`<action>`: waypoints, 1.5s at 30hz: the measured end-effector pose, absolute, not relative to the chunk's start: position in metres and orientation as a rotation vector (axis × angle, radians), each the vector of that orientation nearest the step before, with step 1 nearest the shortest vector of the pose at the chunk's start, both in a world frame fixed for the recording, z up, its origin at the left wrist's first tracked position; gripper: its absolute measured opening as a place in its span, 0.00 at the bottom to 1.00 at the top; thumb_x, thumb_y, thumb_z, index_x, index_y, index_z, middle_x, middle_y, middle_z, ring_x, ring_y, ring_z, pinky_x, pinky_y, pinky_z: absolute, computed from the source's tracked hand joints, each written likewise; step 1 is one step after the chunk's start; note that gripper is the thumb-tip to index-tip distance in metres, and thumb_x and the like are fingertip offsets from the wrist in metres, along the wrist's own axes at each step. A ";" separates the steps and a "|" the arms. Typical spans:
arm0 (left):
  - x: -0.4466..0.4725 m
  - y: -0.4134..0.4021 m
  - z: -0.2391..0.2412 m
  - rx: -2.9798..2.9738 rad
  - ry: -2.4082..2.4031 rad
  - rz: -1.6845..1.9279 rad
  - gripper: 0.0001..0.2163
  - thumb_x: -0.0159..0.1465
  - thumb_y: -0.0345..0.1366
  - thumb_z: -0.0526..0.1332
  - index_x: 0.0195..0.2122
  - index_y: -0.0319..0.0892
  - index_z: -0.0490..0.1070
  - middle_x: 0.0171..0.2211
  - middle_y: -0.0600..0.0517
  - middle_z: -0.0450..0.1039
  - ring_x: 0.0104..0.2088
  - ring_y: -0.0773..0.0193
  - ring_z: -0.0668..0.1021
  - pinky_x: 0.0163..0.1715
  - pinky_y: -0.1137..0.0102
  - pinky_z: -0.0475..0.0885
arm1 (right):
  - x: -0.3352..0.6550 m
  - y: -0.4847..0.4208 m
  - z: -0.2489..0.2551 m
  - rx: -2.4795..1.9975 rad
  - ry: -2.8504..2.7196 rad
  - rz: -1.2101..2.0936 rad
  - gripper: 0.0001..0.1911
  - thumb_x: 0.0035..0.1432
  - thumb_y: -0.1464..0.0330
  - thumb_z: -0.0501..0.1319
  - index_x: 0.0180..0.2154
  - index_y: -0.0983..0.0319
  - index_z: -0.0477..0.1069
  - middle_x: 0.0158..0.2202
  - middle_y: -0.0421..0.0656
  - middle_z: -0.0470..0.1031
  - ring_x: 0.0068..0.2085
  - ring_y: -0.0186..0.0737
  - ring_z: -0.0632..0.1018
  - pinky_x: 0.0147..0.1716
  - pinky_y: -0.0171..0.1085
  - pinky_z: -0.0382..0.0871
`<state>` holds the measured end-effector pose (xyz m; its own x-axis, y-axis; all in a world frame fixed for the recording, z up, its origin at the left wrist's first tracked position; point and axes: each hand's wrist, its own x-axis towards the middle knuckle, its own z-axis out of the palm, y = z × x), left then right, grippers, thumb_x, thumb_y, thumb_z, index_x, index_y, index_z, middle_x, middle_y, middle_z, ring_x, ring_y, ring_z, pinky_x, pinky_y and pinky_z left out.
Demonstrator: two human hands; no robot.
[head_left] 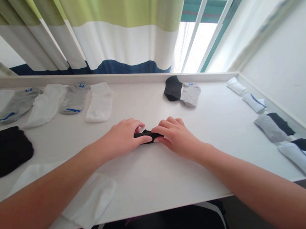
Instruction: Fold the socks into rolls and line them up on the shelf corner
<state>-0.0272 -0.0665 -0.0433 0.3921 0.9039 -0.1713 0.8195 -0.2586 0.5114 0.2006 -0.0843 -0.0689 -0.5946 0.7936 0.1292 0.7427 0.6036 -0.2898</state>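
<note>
A small black sock [147, 136], bunched into a tight roll, lies in the middle of the white table [157, 176]. My left hand [123, 137] grips its left end with curled fingers. My right hand [175, 134] pinches its right end, fingers bent over it. Most of the sock is hidden under my fingers.
White and grey socks [51, 104] lie in a row at the back left. A black pile [5, 150] sits at the left. A white sock [92, 197] hangs over the near edge. A black-and-grey pair [182, 91] is at the back. Folded pairs [285, 135] line the right rim.
</note>
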 end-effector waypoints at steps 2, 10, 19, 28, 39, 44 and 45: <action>-0.025 -0.054 -0.036 2.078 1.409 0.049 0.25 0.58 0.60 0.63 0.47 0.45 0.78 0.43 0.47 0.79 0.41 0.53 0.78 0.37 0.66 0.67 | 0.200 -0.085 -0.067 -1.269 -2.612 0.293 0.10 0.72 0.65 0.59 0.52 0.56 0.75 0.45 0.45 0.78 0.46 0.47 0.69 0.50 0.47 0.58; -0.009 -0.027 -0.017 2.021 1.306 -0.245 0.17 0.51 0.53 0.68 0.27 0.44 0.73 0.26 0.53 0.72 0.26 0.62 0.70 0.26 0.68 0.57 | 0.203 -0.086 -0.068 -1.239 -2.568 0.321 0.09 0.70 0.63 0.63 0.49 0.57 0.75 0.47 0.45 0.79 0.48 0.47 0.70 0.51 0.47 0.58; 0.005 -0.027 0.002 1.797 1.112 0.256 0.18 0.51 0.49 0.74 0.38 0.44 0.81 0.35 0.50 0.82 0.39 0.53 0.81 0.38 0.65 0.71 | 0.228 -0.086 -0.053 -1.154 -1.788 1.138 0.10 0.60 0.62 0.67 0.38 0.56 0.68 0.36 0.38 0.77 0.36 0.39 0.73 0.39 0.41 0.63; 0.073 -0.011 0.014 1.190 0.794 0.560 0.23 0.48 0.41 0.80 0.42 0.42 0.76 0.38 0.50 0.81 0.41 0.59 0.81 0.43 0.66 0.71 | 0.286 -0.093 -0.016 -0.951 -0.981 1.384 0.14 0.48 0.63 0.77 0.31 0.58 0.74 0.30 0.38 0.79 0.35 0.37 0.76 0.44 0.41 0.66; 0.159 -0.005 0.030 1.123 0.632 0.409 0.19 0.51 0.36 0.79 0.38 0.42 0.72 0.34 0.52 0.79 0.37 0.63 0.80 0.42 0.67 0.70 | 0.349 -0.125 -0.012 -1.047 -0.711 1.337 0.16 0.46 0.61 0.77 0.30 0.58 0.73 0.31 0.37 0.76 0.37 0.37 0.74 0.42 0.40 0.66; 0.227 0.030 0.038 1.335 0.711 0.367 0.17 0.53 0.32 0.77 0.42 0.41 0.76 0.39 0.49 0.78 0.42 0.61 0.80 0.50 0.61 0.72 | 0.406 -0.107 0.001 -1.575 -1.165 0.683 0.17 0.45 0.56 0.76 0.29 0.57 0.72 0.29 0.38 0.73 0.35 0.42 0.72 0.37 0.42 0.63; 0.243 0.037 0.038 1.338 0.715 0.374 0.17 0.54 0.32 0.77 0.43 0.41 0.76 0.39 0.49 0.78 0.42 0.61 0.80 0.51 0.61 0.73 | 0.416 -0.103 0.003 -1.647 -1.209 0.597 0.18 0.46 0.55 0.75 0.28 0.57 0.71 0.28 0.38 0.72 0.35 0.42 0.72 0.36 0.42 0.62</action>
